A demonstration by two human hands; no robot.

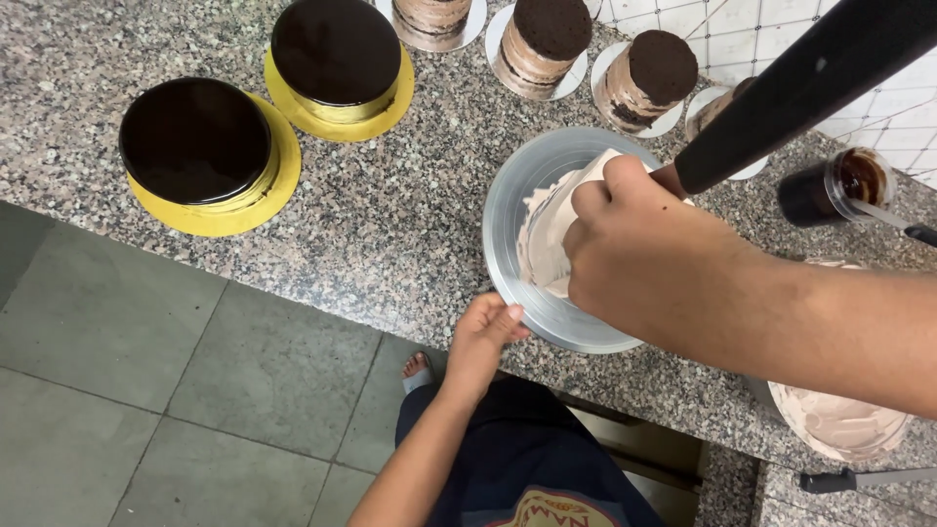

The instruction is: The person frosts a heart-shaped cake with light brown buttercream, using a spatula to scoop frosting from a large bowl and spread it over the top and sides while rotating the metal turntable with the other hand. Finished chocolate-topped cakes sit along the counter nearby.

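Observation:
A cake coated in pale brown cream (545, 234) stands on a grey metal turntable (512, 200) on the speckled granite counter (390, 224). My right hand (649, 259) covers most of the cake. It is closed around a tool with a long black handle (800, 83) that slants up to the right; the blade is hidden against the cake. My left hand (483, 337) reaches up from below the counter edge and curls its fingers on the turntable's near rim.
Two dark glazed cakes (195, 141) (337, 54) sit on yellow boards at the left. Several uncoated layered cakes (542, 44) line the back. A jar of dark sauce (830, 187) and a bowl of pale cream (844, 422) are at the right. Below is grey tiled floor (146, 371).

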